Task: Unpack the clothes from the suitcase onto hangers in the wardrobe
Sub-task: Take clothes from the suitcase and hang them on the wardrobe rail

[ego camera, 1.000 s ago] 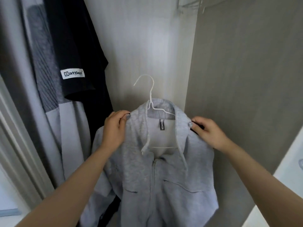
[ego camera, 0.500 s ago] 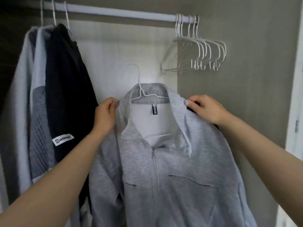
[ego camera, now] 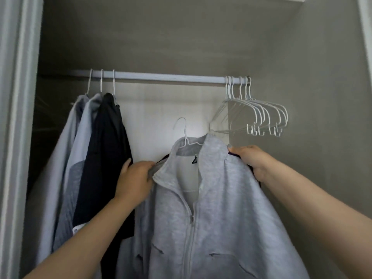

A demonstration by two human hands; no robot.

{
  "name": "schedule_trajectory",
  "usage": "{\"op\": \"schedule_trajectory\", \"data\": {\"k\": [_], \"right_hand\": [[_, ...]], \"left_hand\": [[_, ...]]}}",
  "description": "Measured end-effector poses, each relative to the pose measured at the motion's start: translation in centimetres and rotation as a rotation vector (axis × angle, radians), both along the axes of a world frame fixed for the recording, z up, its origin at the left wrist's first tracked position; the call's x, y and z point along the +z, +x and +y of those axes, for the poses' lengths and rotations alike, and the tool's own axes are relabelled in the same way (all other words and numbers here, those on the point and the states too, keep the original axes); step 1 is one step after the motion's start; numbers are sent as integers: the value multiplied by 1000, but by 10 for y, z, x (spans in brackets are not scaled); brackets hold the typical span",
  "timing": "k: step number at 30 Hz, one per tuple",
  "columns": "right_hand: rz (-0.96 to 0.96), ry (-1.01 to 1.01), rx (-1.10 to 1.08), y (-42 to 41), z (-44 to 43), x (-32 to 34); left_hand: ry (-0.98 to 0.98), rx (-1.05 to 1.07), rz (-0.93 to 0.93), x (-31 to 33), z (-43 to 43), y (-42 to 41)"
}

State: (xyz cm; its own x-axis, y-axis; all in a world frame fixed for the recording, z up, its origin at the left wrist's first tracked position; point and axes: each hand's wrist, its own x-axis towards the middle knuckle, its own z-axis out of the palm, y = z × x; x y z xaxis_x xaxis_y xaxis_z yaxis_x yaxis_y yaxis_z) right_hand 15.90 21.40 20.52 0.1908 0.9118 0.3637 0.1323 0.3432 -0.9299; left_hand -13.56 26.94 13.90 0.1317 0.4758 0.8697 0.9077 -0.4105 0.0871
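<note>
A light grey zip jacket (ego camera: 217,214) hangs on a white wire hanger (ego camera: 184,135) that I hold up inside the wardrobe, its hook below the white rail (ego camera: 165,77) and apart from it. My left hand (ego camera: 134,178) grips the jacket's left shoulder beside the collar. My right hand (ego camera: 251,160) grips the right shoulder. The jacket's zip is partly open and its lower part runs out of view. The suitcase is not in view.
Three garments hang at the rail's left: two grey ones (ego camera: 78,150) and a black one (ego camera: 108,150). Several bare white hangers (ego camera: 259,115) bunch at the rail's right end. The wardrobe's side wall (ego camera: 322,117) stands close on the right, a door frame (ego camera: 18,137) on the left.
The view has tilted up, and the rail and the wardrobe top now show. Both hands have lifted the jacket on its hanger higher toward the rail, keeping the same hold.
</note>
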Motion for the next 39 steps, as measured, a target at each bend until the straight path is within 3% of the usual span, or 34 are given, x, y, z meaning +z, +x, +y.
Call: {"op": "schedule_trajectory", "data": {"k": [3, 5, 8, 12, 19, 26, 33, 37, 39], "right_hand": [[97, -26, 120, -29, 11, 20], [127, -37, 198, -49, 18, 34], [137, 26, 233, -77, 26, 60], [201, 184, 194, -113, 31, 101], [221, 371, 170, -175, 47, 153], [141, 358, 166, -243, 82, 151], [-71, 266, 207, -267, 106, 133], [-254, 352, 151, -264, 100, 127], [-286, 380, 169, -256, 95, 121]], "left_hand": [[329, 163, 100, 30, -21, -14], [398, 294, 95, 50, -35, -29], [246, 410, -20, 74, -53, -50], [-76, 284, -119, 87, -55, -77], [-109, 89, -77, 88, -61, -94], [-192, -54, -104, 86, -61, -104], [-202, -107, -134, 85, -57, -103], [-255, -122, -152, 81, -61, -103], [-192, -142, -197, 77, -65, -100]]}}
